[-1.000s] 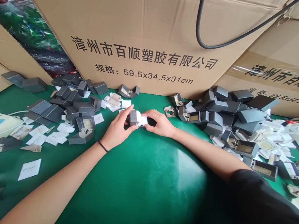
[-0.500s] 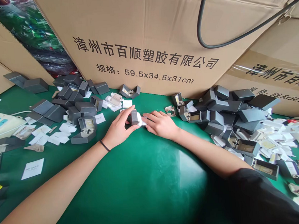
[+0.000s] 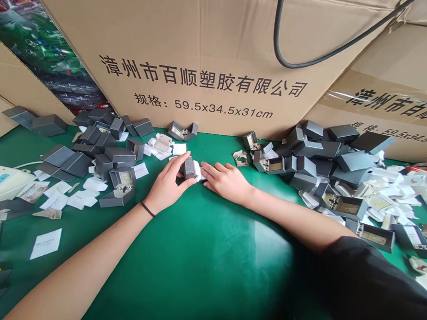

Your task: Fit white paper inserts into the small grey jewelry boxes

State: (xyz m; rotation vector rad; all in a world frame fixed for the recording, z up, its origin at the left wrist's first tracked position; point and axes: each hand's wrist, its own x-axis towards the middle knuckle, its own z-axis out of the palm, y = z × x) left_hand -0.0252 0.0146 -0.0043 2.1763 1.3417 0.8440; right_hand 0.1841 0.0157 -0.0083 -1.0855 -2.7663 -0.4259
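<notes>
Left hand point(image 3: 168, 183) holds a small dark box point(image 3: 189, 168) between its thumb and fingers (a thin black band point(image 3: 147, 209) goes round that wrist). The small dark box sits between both hands, around the middle of the green table point(image 3: 205, 258). A white piece point(image 3: 197, 171) sticks out of its side, toward the right hand point(image 3: 231, 183). That hand has its fingers stretched out, tips by the white piece; I cannot tell if they grip it. More dark boxes point(image 3: 120, 157) lie heaped on both sides. Behind stands a big brown carton point(image 3: 205, 38).
</notes>
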